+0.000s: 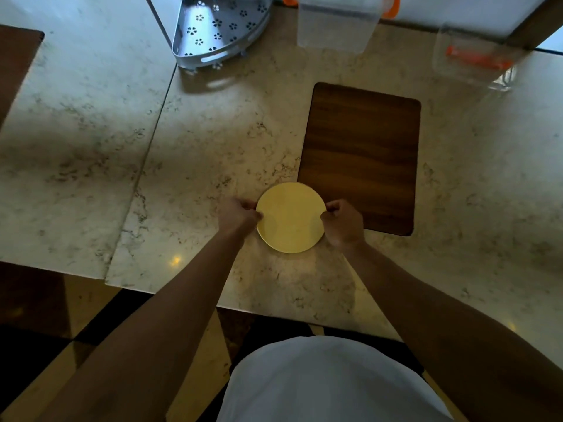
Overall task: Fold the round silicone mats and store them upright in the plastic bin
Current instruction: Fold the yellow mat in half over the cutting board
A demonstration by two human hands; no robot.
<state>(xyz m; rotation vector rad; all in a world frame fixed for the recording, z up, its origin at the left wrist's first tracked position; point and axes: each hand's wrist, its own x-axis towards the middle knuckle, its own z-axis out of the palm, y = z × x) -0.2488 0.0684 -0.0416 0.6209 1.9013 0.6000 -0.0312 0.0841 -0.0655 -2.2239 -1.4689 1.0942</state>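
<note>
**Mat gripped flat, fold not started**

Round yellow silicone mat (291,217) lies flat on the marble worktop (213,141), touching the near-left corner of the dark wooden rectangular board (362,156). Left hand (239,216) pinches the mat's left edge, right hand (342,222) its right edge; both clamped on it. Clear plastic bin with orange latches (335,25) sits well beyond the board; contents can't be made out. By my read: no fold yet, nothing visibly stored. Left: fold, stand upright in bin.
</note>
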